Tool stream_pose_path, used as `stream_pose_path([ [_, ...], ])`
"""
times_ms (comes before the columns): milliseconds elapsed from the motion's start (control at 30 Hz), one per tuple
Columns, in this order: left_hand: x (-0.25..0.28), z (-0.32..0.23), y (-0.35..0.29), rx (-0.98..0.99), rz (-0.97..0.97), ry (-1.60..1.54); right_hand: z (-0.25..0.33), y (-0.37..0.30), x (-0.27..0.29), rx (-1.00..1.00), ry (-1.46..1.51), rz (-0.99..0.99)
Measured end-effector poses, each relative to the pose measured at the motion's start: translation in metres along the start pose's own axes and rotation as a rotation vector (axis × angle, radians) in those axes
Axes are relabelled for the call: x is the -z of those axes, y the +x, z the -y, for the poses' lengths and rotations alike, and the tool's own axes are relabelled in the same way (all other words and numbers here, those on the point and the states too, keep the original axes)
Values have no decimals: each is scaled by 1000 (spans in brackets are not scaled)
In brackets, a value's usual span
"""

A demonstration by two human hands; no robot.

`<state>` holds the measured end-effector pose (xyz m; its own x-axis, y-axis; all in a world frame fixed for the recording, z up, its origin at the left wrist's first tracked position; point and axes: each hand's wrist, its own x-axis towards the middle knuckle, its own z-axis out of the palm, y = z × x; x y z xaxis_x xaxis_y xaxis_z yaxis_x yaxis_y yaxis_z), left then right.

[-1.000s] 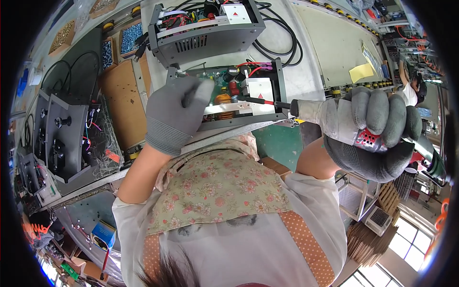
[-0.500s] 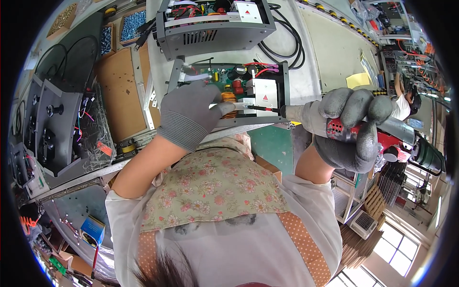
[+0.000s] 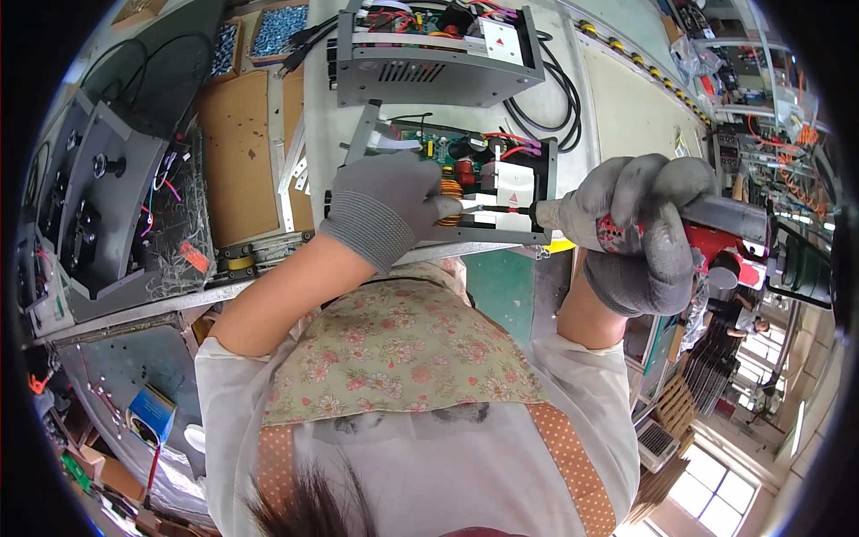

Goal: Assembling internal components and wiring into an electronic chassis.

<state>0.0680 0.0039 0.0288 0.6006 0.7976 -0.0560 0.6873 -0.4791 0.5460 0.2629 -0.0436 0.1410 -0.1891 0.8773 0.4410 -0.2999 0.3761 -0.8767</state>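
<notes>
My right hand [image 3: 649,234], in a grey glove, is wrapped round a red and black power screwdriver [image 3: 711,246] held level. Its long dark bit [image 3: 510,209] points left across the near side of an open grey metal chassis [image 3: 543,192]. My gloved left hand [image 3: 386,199] is closed at the chassis's near left, thumb and fingertips by the bit's tip. Whatever they pinch is too small to make out. Inside the chassis are a green circuit board [image 3: 436,146], a copper-wound coil [image 3: 451,184], a white block [image 3: 514,183] with a red triangle, and red and pink wires.
A second open grey chassis [image 3: 438,76] stands just beyond, with a coiled black cable [image 3: 573,107] on its right. Grey panels with fitted parts [image 3: 112,183] stand at left. Bins of blue small parts [image 3: 279,31] lie at the far left. A metal rail edges the bench.
The whole view has shifted, so the bench and both chassis appear farther right. My hands keep nearly the same places at the near chassis, with the bit still by my left fingertips.
</notes>
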Motion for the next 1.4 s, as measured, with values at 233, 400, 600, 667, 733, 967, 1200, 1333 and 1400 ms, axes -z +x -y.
stream_pose_path([
  [233,0,3,1,18,84,-80,-4,-7,-7,-50,-66,-54],
  [400,4,4,2,39,119,-110,-2,-9,-12,-42,-196,-16],
  [600,17,-2,0,136,-42,-482,-8,-9,0,-30,-83,45],
  [667,18,1,2,179,-83,-718,-11,-6,-13,29,-243,-30],
  [733,2,15,9,231,-11,-1197,-13,-8,-17,58,-295,-127],
  [967,16,3,4,384,198,-1498,-10,-9,-15,31,-14,-71],
  [1200,15,7,1,265,258,-1492,12,0,-14,164,-231,-96],
  [1333,1,9,-1,274,310,-1558,37,1,8,196,-66,25],
  [1400,3,3,0,363,258,-1655,36,-4,3,270,-8,-73],
])
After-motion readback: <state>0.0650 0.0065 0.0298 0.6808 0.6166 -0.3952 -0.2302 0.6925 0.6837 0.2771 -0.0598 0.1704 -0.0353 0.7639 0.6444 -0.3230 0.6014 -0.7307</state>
